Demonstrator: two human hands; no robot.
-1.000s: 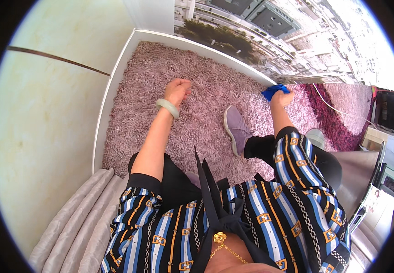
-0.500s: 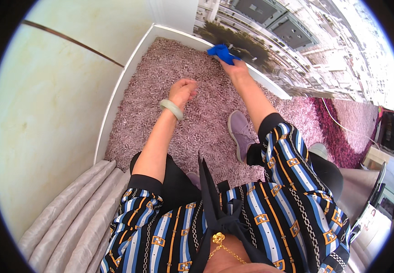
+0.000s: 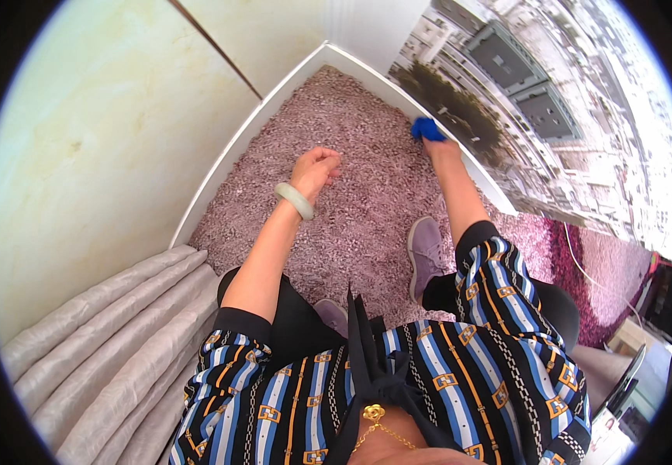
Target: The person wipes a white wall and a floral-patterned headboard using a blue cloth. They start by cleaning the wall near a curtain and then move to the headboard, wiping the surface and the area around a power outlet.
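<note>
A bunched blue cloth [image 3: 426,129] is gripped in my right hand [image 3: 443,147], whose arm reaches out to the far right. The cloth lies against the white ledge [image 3: 468,164] at the foot of a large panel showing buildings from above. My left hand [image 3: 315,168] hovers over the purple-grey shaggy carpet [image 3: 336,225], its fingers loosely curled, and nothing shows in it. A pale green bangle [image 3: 295,201] circles my left wrist.
On the left stands a cream wall panel [image 3: 111,147] with a white skirting board [image 3: 231,159] below it. Silvery-grey curtain folds [image 3: 119,318] hang at lower left. My purple shoe [image 3: 426,258] rests on the carpet. A white cable [image 3: 584,271] and a black device [image 3: 668,294] are at right.
My right hand has drawn nearer along the ledge with the blue cloth. The whole view has turned, shifting the corner to the right. My left hand stays curled over the carpet.
</note>
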